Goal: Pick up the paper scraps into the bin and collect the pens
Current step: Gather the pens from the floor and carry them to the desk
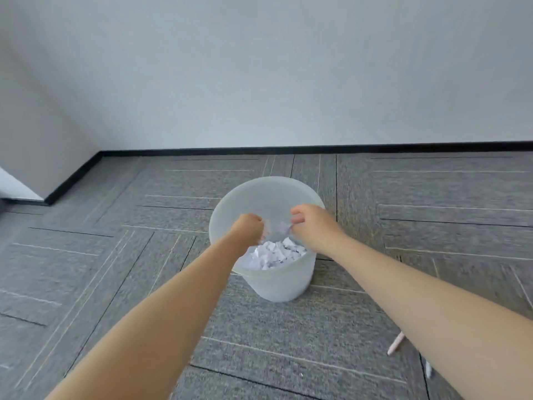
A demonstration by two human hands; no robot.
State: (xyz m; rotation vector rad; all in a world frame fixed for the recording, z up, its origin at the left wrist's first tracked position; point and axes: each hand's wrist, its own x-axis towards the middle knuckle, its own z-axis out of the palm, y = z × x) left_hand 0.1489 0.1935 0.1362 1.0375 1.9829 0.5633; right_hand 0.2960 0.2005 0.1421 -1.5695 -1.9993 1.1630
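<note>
Paper scraps [274, 254] lie heaped inside the pale plastic bin [277, 281], which stands on the grey carpet [115, 255]. Both hands hover over its mouth: the left hand [249, 228] curled, the right hand [310, 220] curled too; what they hold is blurred, I cannot tell. Two pens [395, 343] lie on the carpet by the right forearm.

Grey carpet-tile floor [115, 269], white wall [259, 67], blk skirting [317, 150]

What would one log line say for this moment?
hands: left, right over bin | dropping scraps | pens on floor | grip: unclear
</note>
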